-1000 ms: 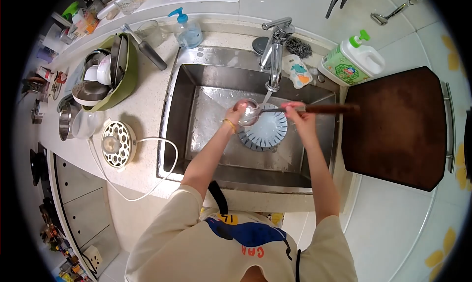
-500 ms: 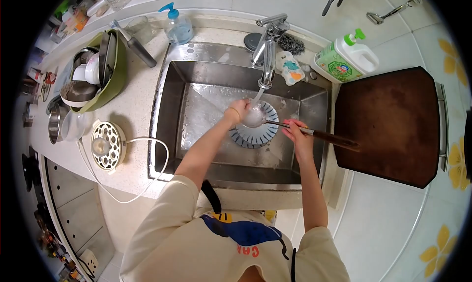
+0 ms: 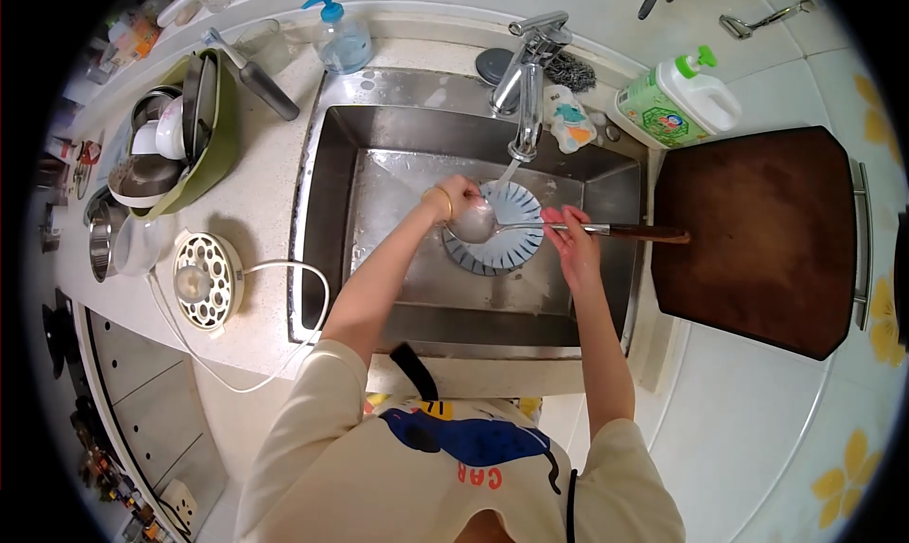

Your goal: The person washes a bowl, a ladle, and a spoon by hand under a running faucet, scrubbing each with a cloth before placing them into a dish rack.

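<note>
A metal ladle (image 3: 473, 223) with a long brown-ended handle lies almost level over the sink. My left hand (image 3: 455, 198) grips the rim of its round bowl, fingers curled and partly hidden. On the handle, my right hand (image 3: 578, 248) has its fingers closed around the metal shaft. Below the ladle, blue-striped white plates (image 3: 492, 262), seemingly stacked, rest on the floor of the steel sink (image 3: 398, 276). From the faucet (image 3: 530, 117) a stream of water (image 3: 508, 173) falls just right of the bowl, toward the plates.
A dark brown board (image 3: 757, 240) stands right of the sink, beside a detergent bottle (image 3: 677, 103). Left are a green basin (image 3: 222, 155) of dishes, an egg cooker tray (image 3: 208, 273) with a white cord, and a blue soap pump (image 3: 343, 46). A scrubber (image 3: 571, 70) sits behind the faucet.
The ladle has shifted left and its handle has become more level. Its bowl was under the stream and now sits left of it. Both hands moved along with it; the camera view shifted slightly.
</note>
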`<state>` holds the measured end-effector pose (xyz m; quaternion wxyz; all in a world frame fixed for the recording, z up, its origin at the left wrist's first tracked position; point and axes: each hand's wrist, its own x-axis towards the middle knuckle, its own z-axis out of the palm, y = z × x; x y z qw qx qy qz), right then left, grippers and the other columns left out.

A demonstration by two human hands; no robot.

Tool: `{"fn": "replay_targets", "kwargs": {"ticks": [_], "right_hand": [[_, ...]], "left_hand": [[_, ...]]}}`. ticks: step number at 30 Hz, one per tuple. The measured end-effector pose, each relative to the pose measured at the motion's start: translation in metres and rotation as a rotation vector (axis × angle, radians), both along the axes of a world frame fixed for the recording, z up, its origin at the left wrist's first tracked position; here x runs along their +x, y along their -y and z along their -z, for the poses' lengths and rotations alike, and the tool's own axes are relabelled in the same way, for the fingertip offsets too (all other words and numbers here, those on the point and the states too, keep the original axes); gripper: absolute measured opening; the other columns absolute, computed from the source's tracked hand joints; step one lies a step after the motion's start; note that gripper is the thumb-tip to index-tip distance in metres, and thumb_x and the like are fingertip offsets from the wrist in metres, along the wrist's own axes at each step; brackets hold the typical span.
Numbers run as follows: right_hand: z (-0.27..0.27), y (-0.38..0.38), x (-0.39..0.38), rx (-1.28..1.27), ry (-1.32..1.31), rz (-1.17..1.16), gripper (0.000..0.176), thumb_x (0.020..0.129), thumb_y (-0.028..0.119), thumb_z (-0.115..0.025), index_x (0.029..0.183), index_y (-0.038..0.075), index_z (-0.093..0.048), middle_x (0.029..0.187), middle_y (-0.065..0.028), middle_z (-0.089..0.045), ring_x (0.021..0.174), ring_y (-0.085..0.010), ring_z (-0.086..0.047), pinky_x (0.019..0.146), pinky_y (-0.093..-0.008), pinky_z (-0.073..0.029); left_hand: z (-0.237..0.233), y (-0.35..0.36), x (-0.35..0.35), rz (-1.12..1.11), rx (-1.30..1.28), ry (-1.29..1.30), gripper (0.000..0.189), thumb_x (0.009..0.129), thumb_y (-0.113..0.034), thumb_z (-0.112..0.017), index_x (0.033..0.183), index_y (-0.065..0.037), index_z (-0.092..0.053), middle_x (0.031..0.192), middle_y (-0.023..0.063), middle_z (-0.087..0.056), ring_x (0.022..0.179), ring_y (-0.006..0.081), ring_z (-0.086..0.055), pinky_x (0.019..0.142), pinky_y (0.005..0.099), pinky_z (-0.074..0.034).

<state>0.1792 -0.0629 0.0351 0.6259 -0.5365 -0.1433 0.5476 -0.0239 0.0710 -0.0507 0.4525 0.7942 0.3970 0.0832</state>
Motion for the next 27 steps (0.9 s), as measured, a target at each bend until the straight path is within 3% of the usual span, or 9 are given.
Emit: {"fn": "replay_targets", "kwargs": {"ticks": [4, 10, 12, 14, 16, 18, 20, 23, 27], "right_hand": [[0.013, -0.015, -0.005, -0.043, 0.043, -0.063, 0.025, 0.085, 0.016, -0.055, 0.101, -0.002, -0.049, 0.096, -0.0183, -0.058, 0.087, -0.0260, -0.061, 0.073, -0.0317, -0.052], [-0.004, -0.012, -0.007, -0.099, 0.065, -0.059, 0.022, 0.084, 0.015, -0.055, 0.097, -0.002, -0.050, 0.088, -0.0183, -0.061, 0.081, -0.0257, -0.063, 0.071, -0.0303, -0.052], [-0.009, -0.010, -0.012, -0.076, 0.013, -0.026, 0.022, 0.083, 0.013, -0.055, 0.097, -0.002, -0.050, 0.085, -0.0183, -0.061, 0.078, -0.0264, -0.063, 0.071, -0.0303, -0.052], [-0.023, -0.008, -0.020, -0.020, 0.024, -0.047, 0.018, 0.082, 0.009, -0.052, 0.096, -0.002, -0.051, 0.081, -0.0193, -0.062, 0.075, -0.0261, -0.064, 0.069, -0.0303, -0.052], [-0.033, -0.001, -0.025, 0.022, 0.049, -0.087, 0.018, 0.081, 0.009, -0.052, 0.095, -0.002, -0.052, 0.081, -0.0191, -0.062, 0.074, -0.0259, -0.063, 0.068, -0.0307, -0.052], [-0.035, 0.009, -0.025, 0.061, 0.076, -0.132, 0.018, 0.080, 0.009, -0.051, 0.095, -0.002, -0.053, 0.080, -0.0189, -0.062, 0.073, -0.0258, -0.063, 0.068, -0.0312, -0.052], [-0.033, 0.018, -0.020, 0.074, 0.212, -0.167, 0.021, 0.080, 0.009, -0.051, 0.096, -0.003, -0.055, 0.079, -0.0161, -0.062, 0.070, -0.0230, -0.062, 0.066, -0.0303, -0.050], [-0.023, 0.028, -0.008, 0.101, 0.218, -0.177, 0.024, 0.080, 0.009, -0.051, 0.100, -0.003, -0.056, 0.081, -0.0127, -0.061, 0.072, -0.0194, -0.059, 0.066, -0.0280, -0.047], [0.000, 0.032, 0.000, 0.151, 0.180, -0.255, 0.029, 0.081, 0.011, -0.052, 0.107, -0.002, -0.055, 0.087, -0.0116, -0.059, 0.077, -0.0172, -0.056, 0.066, -0.0276, -0.046]], "left_hand": [[-0.002, -0.018, -0.029, -0.143, 0.072, 0.085, 0.023, 0.071, -0.009, -0.057, 0.093, -0.006, -0.062, 0.078, 0.0175, -0.062, 0.074, 0.0280, -0.060, 0.069, 0.0319, -0.047], [0.017, -0.014, -0.021, -0.425, -0.113, 0.572, 0.018, 0.075, -0.016, -0.061, 0.085, -0.001, -0.062, 0.069, 0.0113, -0.062, 0.064, 0.0162, -0.061, 0.060, 0.0264, -0.048], [0.012, -0.002, -0.018, -0.503, -0.179, 0.125, 0.020, 0.075, -0.020, -0.063, 0.082, 0.000, -0.061, 0.061, 0.0093, -0.060, 0.054, 0.0179, -0.060, 0.053, 0.0269, -0.048], [0.001, 0.011, -0.013, -0.539, -0.255, 0.144, 0.025, 0.075, -0.025, -0.064, 0.075, 0.000, -0.059, 0.056, 0.0090, -0.058, 0.046, 0.0191, -0.058, 0.048, 0.0289, -0.047], [0.011, 0.017, -0.006, -0.430, -0.003, 0.061, 0.026, 0.077, -0.023, -0.064, 0.072, 0.001, -0.055, 0.057, 0.0110, -0.057, 0.046, 0.0188, -0.059, 0.048, 0.0291, -0.048], [0.017, 0.021, -0.002, -0.462, -0.304, 0.187, 0.016, 0.082, -0.013, -0.058, 0.084, 0.002, -0.054, 0.068, 0.0076, -0.062, 0.056, 0.0184, -0.062, 0.052, 0.0272, -0.052], [0.018, 0.024, -0.002, -0.438, -0.687, 0.651, 0.005, 0.080, -0.006, -0.057, 0.083, -0.003, -0.054, 0.073, 0.0031, -0.060, 0.075, 0.0178, -0.064, 0.067, 0.0320, -0.052], [-0.046, 0.033, -0.019, -0.403, -1.105, 1.027, 0.014, 0.081, -0.010, -0.059, 0.092, -0.007, -0.053, 0.089, -0.0017, -0.059, 0.092, 0.0149, -0.057, 0.080, 0.0348, -0.048], [-0.012, 0.017, -0.016, -0.366, -1.474, 1.152, 0.024, 0.080, -0.020, -0.063, 0.099, -0.010, -0.052, 0.094, -0.0037, -0.057, 0.094, 0.0110, -0.052, 0.086, 0.0352, -0.045]]}}
